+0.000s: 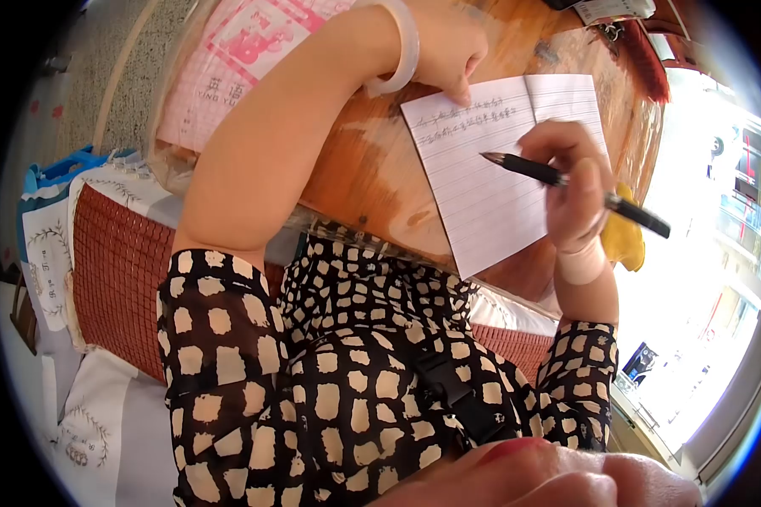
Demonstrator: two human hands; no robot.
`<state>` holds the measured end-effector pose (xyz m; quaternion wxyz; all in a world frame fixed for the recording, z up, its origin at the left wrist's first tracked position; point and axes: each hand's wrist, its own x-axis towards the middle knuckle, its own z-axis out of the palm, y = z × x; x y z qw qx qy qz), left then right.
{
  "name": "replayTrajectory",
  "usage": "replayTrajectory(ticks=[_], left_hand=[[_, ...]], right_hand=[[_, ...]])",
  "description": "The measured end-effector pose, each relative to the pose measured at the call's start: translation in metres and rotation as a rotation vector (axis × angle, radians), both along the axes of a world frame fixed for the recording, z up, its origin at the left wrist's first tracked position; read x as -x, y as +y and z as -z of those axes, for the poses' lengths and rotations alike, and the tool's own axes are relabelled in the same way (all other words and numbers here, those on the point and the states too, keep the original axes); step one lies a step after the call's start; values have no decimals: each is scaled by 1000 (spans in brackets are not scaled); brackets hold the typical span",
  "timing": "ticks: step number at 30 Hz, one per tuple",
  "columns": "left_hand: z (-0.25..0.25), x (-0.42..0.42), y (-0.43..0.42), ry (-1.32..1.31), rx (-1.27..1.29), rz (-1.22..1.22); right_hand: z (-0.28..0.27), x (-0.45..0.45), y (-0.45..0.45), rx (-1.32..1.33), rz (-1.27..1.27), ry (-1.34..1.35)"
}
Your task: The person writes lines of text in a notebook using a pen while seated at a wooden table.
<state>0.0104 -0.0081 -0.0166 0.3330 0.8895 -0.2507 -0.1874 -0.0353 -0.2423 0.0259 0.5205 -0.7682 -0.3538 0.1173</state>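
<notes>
A black pen (528, 168) is held in my right hand (577, 182), its tip pointing left and raised a little over the paper. Beneath it lies a white lined sheet (490, 198) with a fold near its right side and a few lines of dark handwriting near the top. My left hand (450, 52), wearing a pale bangle (404, 42) at the wrist, rests at the sheet's top edge. Its fingers are curled in, with one fingertip pressing on the paper. Nothing shows inside that hand.
A pink-and-white booklet (190, 97) lies under clear plastic on the worn wooden table (347, 177), beside my left forearm. A yellow item (626, 237) sits behind my right wrist. Red bristles (647, 72) show at the far right. A woven brown mat (118, 279) covers the seat.
</notes>
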Motion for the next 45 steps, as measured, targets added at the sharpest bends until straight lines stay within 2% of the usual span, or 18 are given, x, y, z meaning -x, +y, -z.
replayTrajectory(ticks=[2, 6, 9, 13, 16, 20, 27, 33, 40, 45], left_hand=[[-6, 0, -1, 53, 1, 16], [0, -6, 3, 17, 27, 70], [-3, -10, 1, 14, 18, 157], [-12, -9, 1, -83, 5, 196], [-22, -9, 3, -93, -37, 210], [-20, -6, -4, -19, -104, 136], [-30, -6, 6, 29, -19, 205], [-34, 0, 2, 91, -31, 112], [-39, -1, 1, 46, -76, 131], [-28, -5, 7, 30, 32, 165]], right_hand=[[3, 18, 12, 63, 5, 155], [25, 31, 33, -12, 103, 203], [24, 33, 27, 127, 39, -78], [31, 28, 22, 77, 26, -155], [27, 28, 26, 140, 41, -147], [34, 26, 26, 82, -27, -188], [37, 23, 30, 46, -71, -262], [37, 23, 30, 60, -69, -262], [37, 22, 29, 46, -84, -240], [35, 23, 28, 58, -60, -207]])
